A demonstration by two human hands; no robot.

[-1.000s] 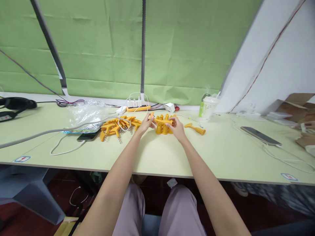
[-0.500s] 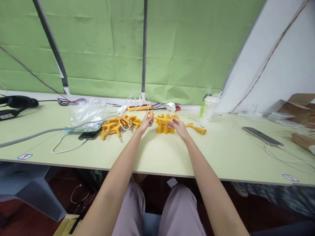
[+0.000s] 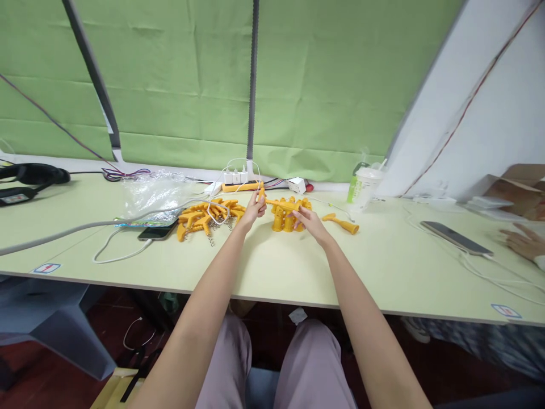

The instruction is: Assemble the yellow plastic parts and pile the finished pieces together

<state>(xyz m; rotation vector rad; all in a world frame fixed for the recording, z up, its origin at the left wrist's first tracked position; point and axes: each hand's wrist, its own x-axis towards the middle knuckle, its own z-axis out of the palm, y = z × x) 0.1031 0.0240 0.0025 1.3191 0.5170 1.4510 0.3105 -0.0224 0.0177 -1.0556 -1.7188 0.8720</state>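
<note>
A yellow corkscrew (image 3: 279,203) is held level between my two hands above the table. My left hand (image 3: 254,210) is closed on its handle end. My right hand (image 3: 310,221) pinches the wider sleeve end. Just behind and below stands a cluster of upright yellow sleeves (image 3: 277,220), partly hidden by my right hand. To the left lies a pile of yellow corkscrew handles (image 3: 200,215) with bare metal spirals sticking out. A single yellow corkscrew with a sleeve on it (image 3: 347,226) lies to the right of my right hand.
A power strip (image 3: 242,186) with white plugs sits at the back, its white cable looping over the pile. Left are clear plastic wrap (image 3: 153,196) and a phone (image 3: 158,232). Right are a drink cup (image 3: 367,187), another phone (image 3: 455,237) and another person's hand (image 3: 524,241).
My hands keep their hold on the corkscrew, with hardly any movement. The view has shifted slightly. At the far right, the other person's hand has changed its pose.
</note>
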